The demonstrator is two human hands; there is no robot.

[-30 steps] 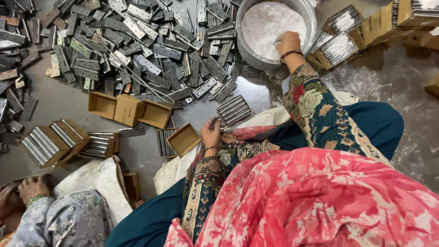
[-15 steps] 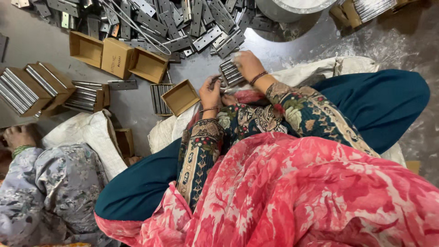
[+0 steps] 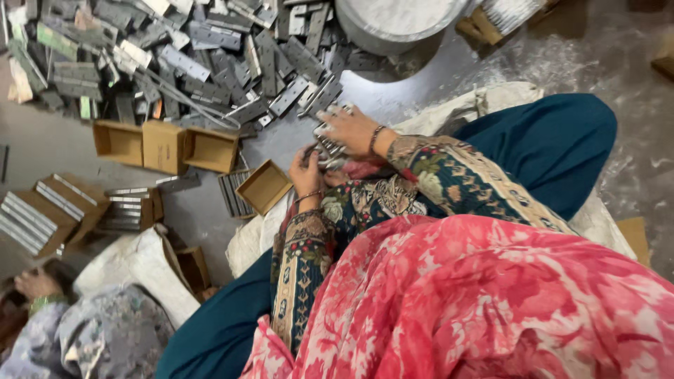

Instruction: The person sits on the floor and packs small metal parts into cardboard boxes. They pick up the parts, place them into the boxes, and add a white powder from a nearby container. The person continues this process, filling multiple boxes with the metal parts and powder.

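Metal hinges [image 3: 328, 149]: a small stack of grey plates, held between both hands just above the lap, at the near edge of the floor pile.
Right hand [image 3: 349, 128]: palm down, fingers spread and curled over the top of the stack, closed on it; wrist bent, bangle at the wrist, patterned sleeve running back to the right.
Left hand [image 3: 306, 173]: below and left of the right hand, fingers curled up against the stack's near end, gripping it; forearm rises steeply from the lap.
Open cardboard box [image 3: 263, 186]: small, brown, just left of the left hand, on the grey floor.
Hinge pile [image 3: 175, 56]: loose grey hinges spread across the far left floor.
Round metal basin [image 3: 393, 21]: far centre, holding white powder.
Other person's hand [image 3: 35, 284]: near left corner, well apart.
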